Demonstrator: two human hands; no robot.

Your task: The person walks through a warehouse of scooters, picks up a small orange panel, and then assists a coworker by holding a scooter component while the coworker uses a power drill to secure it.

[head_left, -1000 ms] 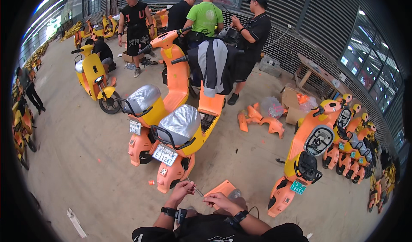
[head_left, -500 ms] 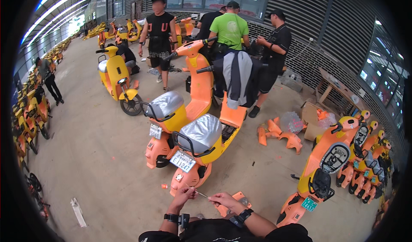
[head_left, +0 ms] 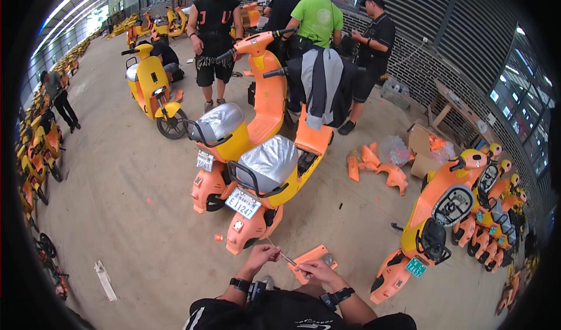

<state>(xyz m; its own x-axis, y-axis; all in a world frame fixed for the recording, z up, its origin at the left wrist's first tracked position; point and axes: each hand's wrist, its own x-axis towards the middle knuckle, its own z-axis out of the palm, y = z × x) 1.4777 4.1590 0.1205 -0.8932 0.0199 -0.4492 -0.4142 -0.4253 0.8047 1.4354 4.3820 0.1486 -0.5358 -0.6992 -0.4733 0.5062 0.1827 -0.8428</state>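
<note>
A slim metal rod with a thicker end (head_left: 287, 259), screwdriver-like, slants between my hands in front of my body. My right hand (head_left: 320, 273) is closed on its thicker lower end. My left hand (head_left: 260, 258) is closed too, with thumb and fingertips pinched at the thin shaft. Just ahead stands the rear of an orange and yellow scooter (head_left: 245, 236) with a silver-covered seat (head_left: 269, 163). On the floor beyond my right hand lies a flat orange panel (head_left: 310, 258), partly hidden by that hand.
A second orange scooter (head_left: 272, 84) stands close on the left, and a jacket (head_left: 322, 87) drapes the nearer one's handlebar. More scooters (head_left: 429, 219) line the right. Orange body parts (head_left: 380, 169) and a cardboard box (head_left: 419, 146) lie on the floor. Several people (head_left: 318, 23) stand behind.
My view has tilted down slightly, so the scooters sit a little higher in it. My hands are slightly farther apart, and more of the rod shows. A standing person has shifted slightly.
</note>
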